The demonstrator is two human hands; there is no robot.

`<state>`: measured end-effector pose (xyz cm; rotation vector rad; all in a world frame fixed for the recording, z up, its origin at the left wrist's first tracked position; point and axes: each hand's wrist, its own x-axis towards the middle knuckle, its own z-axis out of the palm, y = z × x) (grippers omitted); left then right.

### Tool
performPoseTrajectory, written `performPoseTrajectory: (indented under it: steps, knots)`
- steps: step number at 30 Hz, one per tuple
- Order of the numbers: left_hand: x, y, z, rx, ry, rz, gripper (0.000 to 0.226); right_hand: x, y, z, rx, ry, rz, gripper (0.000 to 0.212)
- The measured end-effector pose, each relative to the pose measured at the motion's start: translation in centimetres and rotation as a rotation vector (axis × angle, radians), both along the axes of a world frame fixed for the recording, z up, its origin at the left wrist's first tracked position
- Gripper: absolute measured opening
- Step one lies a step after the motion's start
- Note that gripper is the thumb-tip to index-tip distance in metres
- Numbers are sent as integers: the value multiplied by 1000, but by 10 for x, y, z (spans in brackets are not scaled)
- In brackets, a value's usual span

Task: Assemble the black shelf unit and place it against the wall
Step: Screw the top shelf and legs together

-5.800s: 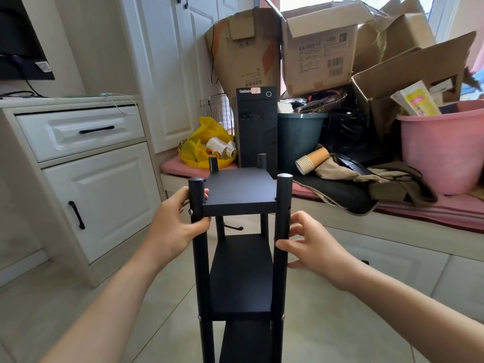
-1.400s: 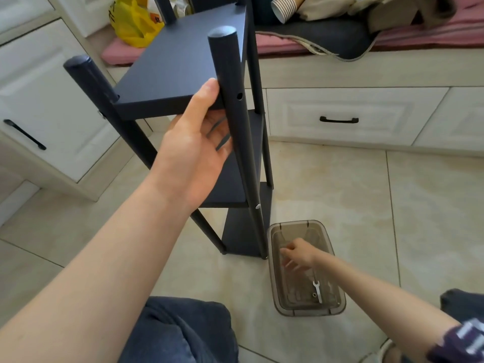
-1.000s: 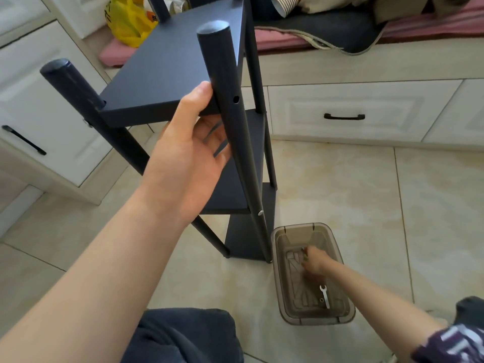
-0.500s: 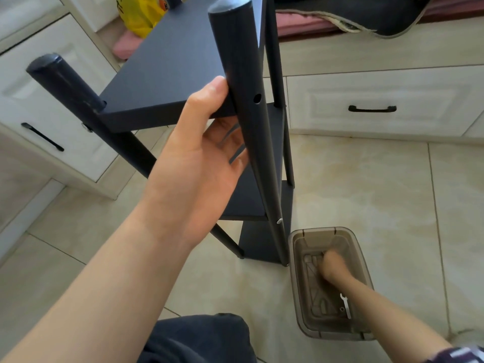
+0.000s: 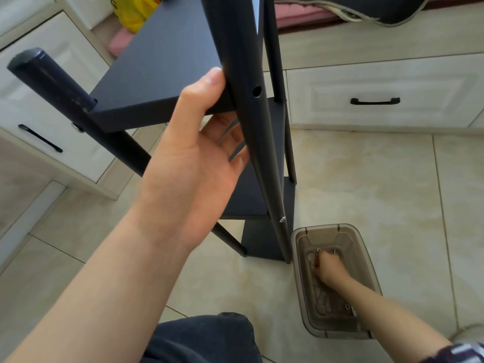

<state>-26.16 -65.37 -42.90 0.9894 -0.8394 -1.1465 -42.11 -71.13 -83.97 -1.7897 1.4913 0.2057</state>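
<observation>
no legible text, labels or numbers, sleeve (image 5: 462, 350) markings unreadable

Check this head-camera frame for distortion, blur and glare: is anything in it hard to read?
Head view: wide-angle bowing curves the posts of the shelf unit and the tile seams of the floor; light is soft daylight, no harsh glare; left hand sharp; right hand in the smoky box is small and soft, so what it touches cannot be told.

Black three-tier shelf unit (image 5: 162, 69) stands on tiled floor.
</observation>
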Motion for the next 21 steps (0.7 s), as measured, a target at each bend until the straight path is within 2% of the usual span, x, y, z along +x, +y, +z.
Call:
performPoseTrajectory:
  steps: [4,11,21]
  knots:
    - [1,-1,-1,-3,-4,-11,26,-1,8,8,-75,119,141,15]
    - [-1,0,1,2,2,-1,27,5,10,40,-171,237,459,36]
    - [-5,4,7,34,29,34,15,6,1,167,-279,199,773,27]
